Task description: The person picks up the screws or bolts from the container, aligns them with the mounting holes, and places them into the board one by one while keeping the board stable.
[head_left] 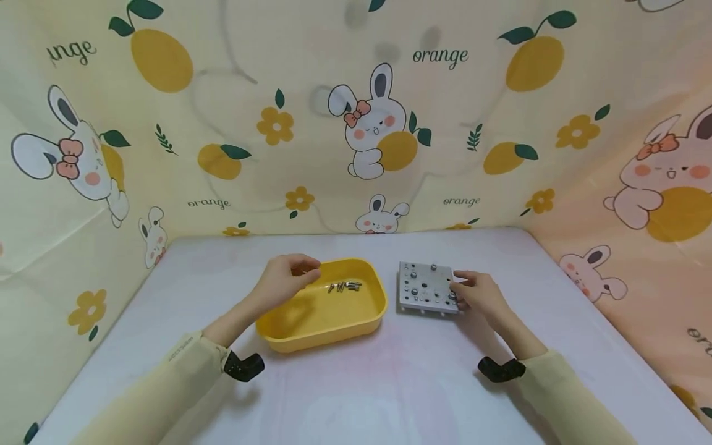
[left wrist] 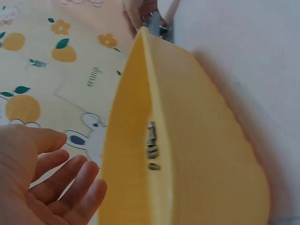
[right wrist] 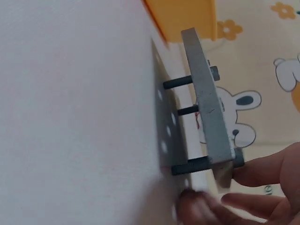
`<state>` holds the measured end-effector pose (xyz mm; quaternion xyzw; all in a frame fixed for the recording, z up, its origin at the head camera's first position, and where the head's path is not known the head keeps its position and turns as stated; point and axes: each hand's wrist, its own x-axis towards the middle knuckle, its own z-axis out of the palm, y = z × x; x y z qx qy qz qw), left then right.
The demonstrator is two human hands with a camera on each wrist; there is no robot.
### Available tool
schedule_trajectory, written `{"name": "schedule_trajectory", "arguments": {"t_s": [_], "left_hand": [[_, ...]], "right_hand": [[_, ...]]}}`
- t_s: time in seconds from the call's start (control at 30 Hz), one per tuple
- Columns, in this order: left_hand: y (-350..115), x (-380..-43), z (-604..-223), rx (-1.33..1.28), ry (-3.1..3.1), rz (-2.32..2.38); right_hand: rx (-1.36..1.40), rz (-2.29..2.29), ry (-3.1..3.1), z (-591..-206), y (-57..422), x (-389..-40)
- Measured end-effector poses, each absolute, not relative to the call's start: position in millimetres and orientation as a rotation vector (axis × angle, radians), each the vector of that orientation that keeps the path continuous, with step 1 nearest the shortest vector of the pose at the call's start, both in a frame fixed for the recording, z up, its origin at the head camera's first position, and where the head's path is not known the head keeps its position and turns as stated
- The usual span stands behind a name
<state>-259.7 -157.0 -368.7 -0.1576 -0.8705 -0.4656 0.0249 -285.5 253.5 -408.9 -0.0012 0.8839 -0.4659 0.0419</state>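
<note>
Over the back left part of the yellow tray (head_left: 328,338) hangs my left hand (head_left: 286,281), fingers loosely bent. In the left wrist view nothing shows between the fingers of that hand (left wrist: 51,187). Several small metal screws (head_left: 345,287) lie together on the tray floor. To the tray's right is a grey metal plate (head_left: 425,287) with many holes. Some bolts stand in it, their shanks (right wrist: 180,82) sticking out underneath. My right hand (head_left: 481,295) grips the plate's right edge, thumb and fingers at its corner. I cannot tell whether the bolt ends touch the table.
A white table (head_left: 356,395) carries the tray and plate. Behind it and at both sides hangs a cream cloth (head_left: 345,204) printed with rabbits and oranges. Black wrist mounts (head_left: 243,366) sit at both sleeve cuffs.
</note>
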Motion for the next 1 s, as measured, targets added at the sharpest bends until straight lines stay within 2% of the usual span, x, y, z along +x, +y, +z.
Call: {"name": "schedule_trajectory", "arguments": {"t_s": [0.37,0.8,1.0], "left_hand": [[-146.7,-265.4,-382.9,-0.346,-2.635,-1.898],[-137.5,-276.5,-393.1,-0.136,-2.563,-2.160],[-133.0,-284.8,-401.9,-0.062,-2.584,-2.114]], "right_hand": [[0.152,-1.688,2.412,-409.9,254.9,-288.0],[0.149,-1.826,2.254,-414.6,260.6,-292.7],[0.186,-1.779,2.296,-414.8,260.4,-293.1]]}}
